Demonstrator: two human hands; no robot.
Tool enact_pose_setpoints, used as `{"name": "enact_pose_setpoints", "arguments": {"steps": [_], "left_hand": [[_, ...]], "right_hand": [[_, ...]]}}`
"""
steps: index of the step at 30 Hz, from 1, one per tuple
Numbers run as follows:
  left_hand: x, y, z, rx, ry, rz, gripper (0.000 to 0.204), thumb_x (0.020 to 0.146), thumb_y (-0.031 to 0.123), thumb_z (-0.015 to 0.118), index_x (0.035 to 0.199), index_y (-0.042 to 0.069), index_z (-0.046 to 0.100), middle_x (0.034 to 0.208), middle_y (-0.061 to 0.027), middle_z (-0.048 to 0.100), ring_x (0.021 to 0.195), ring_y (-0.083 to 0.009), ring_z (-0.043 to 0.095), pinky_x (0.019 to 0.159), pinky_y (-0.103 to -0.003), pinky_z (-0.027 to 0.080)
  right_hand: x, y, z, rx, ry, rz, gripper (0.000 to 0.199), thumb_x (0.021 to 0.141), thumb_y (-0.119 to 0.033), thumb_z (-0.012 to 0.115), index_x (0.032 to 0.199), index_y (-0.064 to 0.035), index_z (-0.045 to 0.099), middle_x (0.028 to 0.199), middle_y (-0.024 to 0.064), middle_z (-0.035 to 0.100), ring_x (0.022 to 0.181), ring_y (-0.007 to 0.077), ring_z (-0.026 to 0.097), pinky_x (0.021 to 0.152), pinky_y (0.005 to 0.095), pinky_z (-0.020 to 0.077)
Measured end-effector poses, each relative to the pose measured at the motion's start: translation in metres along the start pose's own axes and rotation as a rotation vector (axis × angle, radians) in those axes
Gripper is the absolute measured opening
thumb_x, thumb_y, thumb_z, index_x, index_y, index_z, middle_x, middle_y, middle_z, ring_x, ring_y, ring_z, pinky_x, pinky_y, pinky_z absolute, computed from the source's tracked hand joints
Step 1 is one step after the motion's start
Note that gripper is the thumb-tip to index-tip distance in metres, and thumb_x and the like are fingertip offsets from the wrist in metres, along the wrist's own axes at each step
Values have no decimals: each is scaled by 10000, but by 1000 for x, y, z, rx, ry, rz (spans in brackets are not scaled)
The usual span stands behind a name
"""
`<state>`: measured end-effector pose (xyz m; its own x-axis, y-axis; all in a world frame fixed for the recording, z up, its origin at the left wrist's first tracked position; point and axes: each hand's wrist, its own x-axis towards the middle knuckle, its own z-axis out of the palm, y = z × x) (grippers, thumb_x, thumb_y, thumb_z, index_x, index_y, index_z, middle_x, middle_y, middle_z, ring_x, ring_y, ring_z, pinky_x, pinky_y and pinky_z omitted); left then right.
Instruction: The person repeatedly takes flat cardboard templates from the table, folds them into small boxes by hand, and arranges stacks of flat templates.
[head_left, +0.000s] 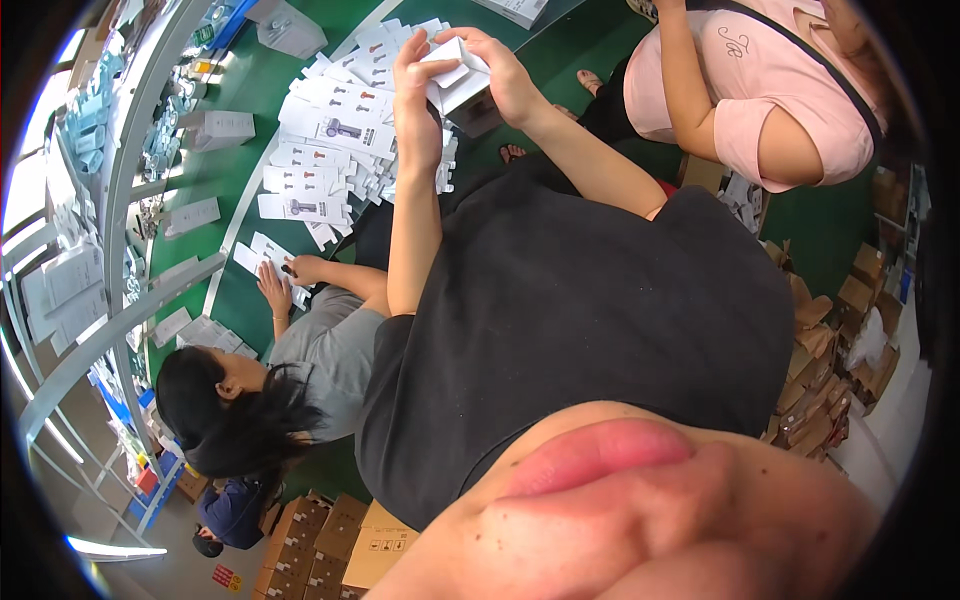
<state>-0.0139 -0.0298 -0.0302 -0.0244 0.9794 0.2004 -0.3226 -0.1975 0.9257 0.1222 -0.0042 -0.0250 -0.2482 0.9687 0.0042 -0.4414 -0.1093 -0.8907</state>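
Observation:
Between my two hands, above the green table, is a small white carton [466, 92] with its end toward me. Its top flap is partly raised under my fingers. My left hand [412, 100] is closed on the carton's left side, with the fingers bent over the flap. From the other side my right hand [508, 82] grips it, its fingers reaching over the top edge. The inside of the carton is hidden. Spread on the table beside my left forearm are several flat, unfolded white cartons [340, 125] printed with pictures of a handheld device.
A co-worker in grey [320, 340] on the left handles flat cartons on the green table [240, 180]. Another person in pink [745, 90] stands at the right. White boxes [222, 130] stand along the table's far side, by a metal frame [120, 190]. Brown boxes [310, 535] are stacked behind.

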Motion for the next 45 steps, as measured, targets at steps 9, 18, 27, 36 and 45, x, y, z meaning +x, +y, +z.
{"name": "enact_pose_setpoints", "arguments": {"steps": [9, 18, 27, 36, 45], "left_hand": [[-6, 4, 6, 78, -52, 15, 317, 875, 40, 467, 1188, 75, 434, 1515, -175, 363, 1397, -331, 327, 1166, -442, 208], [-7, 2, 4, 44, -62, 7, 342, 882, 36, 463, 1220, 61, 413, 1473, -178, 392, 1363, -323, 358, 1153, -416, 240], [5, 16, 20, 350, 29, -175, 475, 953, 145, 463, 1396, -7, 383, 1450, -224, 389, 1320, -348, 400, 1134, -424, 288], [11, 10, 24, 253, 13, -187, 487, 973, 185, 429, 1416, -2, 357, 1453, -234, 373, 1366, -365, 347, 1155, -436, 240], [15, -9, 13, 138, -46, -138, 458, 970, 147, 428, 1403, 16, 358, 1455, -228, 375, 1348, -342, 359, 1154, -446, 228]], "right_hand": [[-11, -15, 13, -553, 60, -147, 447, 832, -89, 465, 1265, -47, 569, 1105, 138, 634, 919, 204, 597, 757, 246, 455], [-11, -15, 10, -516, 34, -107, 409, 870, -130, 480, 1249, -21, 587, 1203, 193, 598, 1039, 290, 587, 875, 345, 481], [-2, -6, -5, -300, 84, -85, 381, 938, -98, 472, 1304, -48, 565, 1171, 113, 605, 1011, 165, 568, 877, 262, 448], [-1, -10, -6, -369, 85, -87, 396, 931, -102, 504, 1322, -45, 522, 1177, 111, 595, 1039, 169, 563, 897, 271, 443], [3, -14, -8, -382, 29, -58, 428, 899, -134, 522, 1310, -16, 514, 1328, 218, 500, 1186, 320, 506, 1012, 408, 421]]}}
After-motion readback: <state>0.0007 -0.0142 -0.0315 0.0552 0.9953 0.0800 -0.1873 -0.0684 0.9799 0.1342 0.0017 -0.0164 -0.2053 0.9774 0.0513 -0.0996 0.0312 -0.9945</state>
